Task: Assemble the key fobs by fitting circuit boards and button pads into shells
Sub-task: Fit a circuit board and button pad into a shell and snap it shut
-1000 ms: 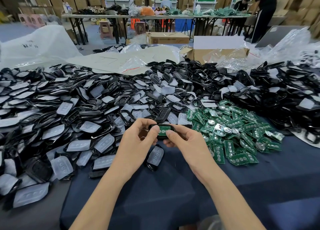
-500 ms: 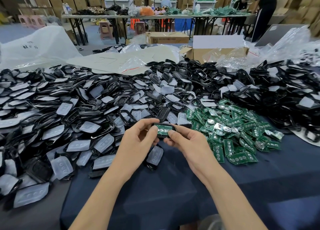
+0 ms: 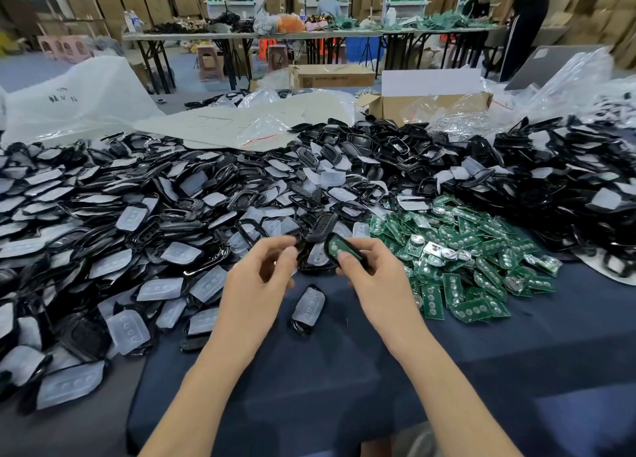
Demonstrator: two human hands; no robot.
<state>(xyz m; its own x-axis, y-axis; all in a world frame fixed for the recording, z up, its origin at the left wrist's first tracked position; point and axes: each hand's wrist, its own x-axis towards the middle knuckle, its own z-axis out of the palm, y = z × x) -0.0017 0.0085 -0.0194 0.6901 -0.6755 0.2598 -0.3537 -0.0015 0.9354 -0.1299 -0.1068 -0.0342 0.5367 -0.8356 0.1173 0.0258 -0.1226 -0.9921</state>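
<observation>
Room: warehouse stacked with brown cartons, long work tables at the back with people at them; up close, a dark blue cloth-covered table.
Left side: heap of black plastic shells and milky translucent rubber button pads, jumbled together and cut off by the frame edge.
Left hand: hovers over the cloth, fingers curled in, thumb close to the forefinger. Whether it pinches anything I cannot tell, as the tips blur into the dark parts behind.
Between the hands: lone black shell with a translucent pad laid in it, flat on the cloth between the two forearms, touched by neither.
Right hand: thumb and fingers pinch a black oval shell with a green circuit board seated in it, held tilted just above the heap's near edge.
Handling: I'd judge it light and rigid, glossy enough to slip. It is best gripped by the long rim, off the board face. Pads look soft and floppy, boards thin and stiff.
Right side: pile of small green circuit boards, some with round silver coin cells; beyond it a mound of black plastic shell frames.
Hard to see: whether the board is fully seated; the fingers cover the shell's lower end.
</observation>
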